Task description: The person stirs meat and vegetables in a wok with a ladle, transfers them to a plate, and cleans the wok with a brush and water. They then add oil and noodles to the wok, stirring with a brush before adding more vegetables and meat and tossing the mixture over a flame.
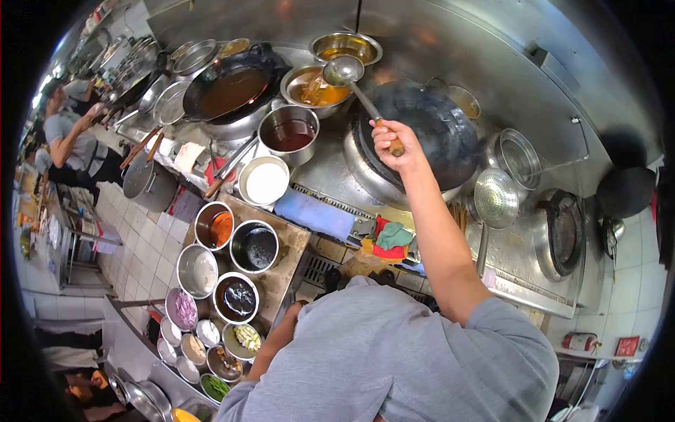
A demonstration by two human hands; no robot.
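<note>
My right hand [395,144] is closed round the wooden handle end of a metal ladle [369,105]. The ladle's head overlaps a steel bowl of amber liquid [287,90] and the rim of a second bowl [380,56] behind it. Beneath my right hand sits a large dark wok [450,137], with faint haze above it. My left hand [298,308] is low beside my body, near the edge of the side table; its fingers are hidden. Closest to it are a pot of dark sauce [237,297] and a pot of pale yellow pieces [246,337].
A wok of brown liquid [228,91] stands at the back left. Pots of dark red liquid [288,133] and white contents [266,184] line the stove. A perforated skimmer [496,198] lies at the right; folded cloths [394,238] rest at the front edge. Another person [67,133] stands far left.
</note>
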